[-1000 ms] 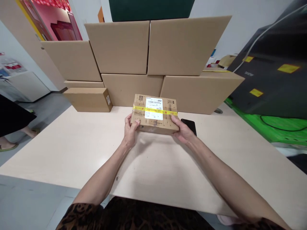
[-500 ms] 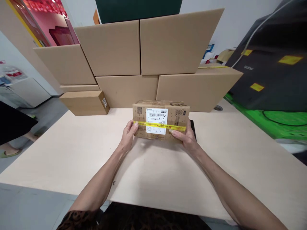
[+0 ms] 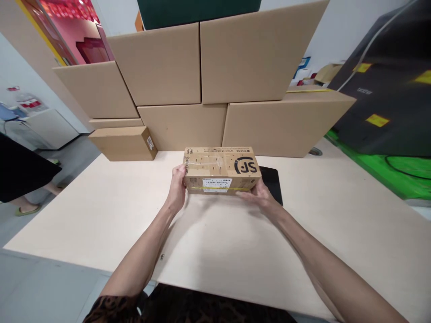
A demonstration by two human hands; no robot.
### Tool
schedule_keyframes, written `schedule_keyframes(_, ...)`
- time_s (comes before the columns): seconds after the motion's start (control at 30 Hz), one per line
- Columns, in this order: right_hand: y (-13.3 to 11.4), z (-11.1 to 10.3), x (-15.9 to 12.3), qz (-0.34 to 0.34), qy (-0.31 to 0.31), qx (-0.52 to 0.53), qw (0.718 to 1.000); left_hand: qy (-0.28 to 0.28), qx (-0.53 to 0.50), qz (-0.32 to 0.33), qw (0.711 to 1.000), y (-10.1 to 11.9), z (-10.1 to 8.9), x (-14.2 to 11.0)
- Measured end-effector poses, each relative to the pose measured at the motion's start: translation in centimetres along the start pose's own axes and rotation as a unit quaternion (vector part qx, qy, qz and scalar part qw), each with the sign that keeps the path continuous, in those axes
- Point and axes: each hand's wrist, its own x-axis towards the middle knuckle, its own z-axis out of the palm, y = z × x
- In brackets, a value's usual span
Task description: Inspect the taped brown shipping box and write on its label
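Between my two hands is a small cardboard parcel (image 3: 218, 163), its taped, printed top with a large black "SF" mark tilted into view. The side facing me carries a white shipping label (image 3: 215, 184) crossed by yellow tape. My left hand (image 3: 178, 185) grips the parcel's left end. At the lower right corner, my right hand (image 3: 258, 193) is closed on it, with the thumb along the near side and some fingers hidden behind. A flat black object (image 3: 273, 185), like a phone or tablet, lies on the table just right of the parcel and is partly covered by it.
Large plain cartons (image 3: 249, 58) are stacked along the back of the pale table (image 3: 128, 202), a dark green box (image 3: 198, 11) on top. A smaller brown box (image 3: 123, 143) stands at the back left. A dark covered object (image 3: 393, 89) is at right; a person's legs (image 3: 30, 199) show at left.
The parcel has tipped: its labelled side has turned downward and the printed top now shows. More of the black object is uncovered. The whole view has shifted slightly.
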Motion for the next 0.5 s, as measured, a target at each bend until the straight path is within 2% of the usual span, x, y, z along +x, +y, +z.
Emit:
schedule_keyframes(0.07,-0.7,0.5,0.0,-0.014,0.032,0.054,0.998,-0.02,0.013,0.013,1.0,0.3,-0.1,0.0)
schedule_keyframes(0.17,-1.8,0.9,0.1,-0.01,0.116,0.104,0.988,-0.126,0.046,0.045,0.99,0.7,-0.4,-0.3)
schedule_keyframes(0.27,-2.6,0.6,0.3,0.024,0.167,0.121,0.978,-0.209,0.08,0.049,0.973,1.3,-0.7,-0.7)
schedule_keyframes(0.4,-2.4,0.0,0.7,0.032,0.195,0.168,0.966,-0.271,0.122,0.057,0.953,2.5,-1.5,-0.6)
schedule_keyframes(0.5,-1.7,0.0,0.9,0.041,0.22,0.184,0.957,-0.289,0.143,0.065,0.944,2.8,-2.0,-0.1)
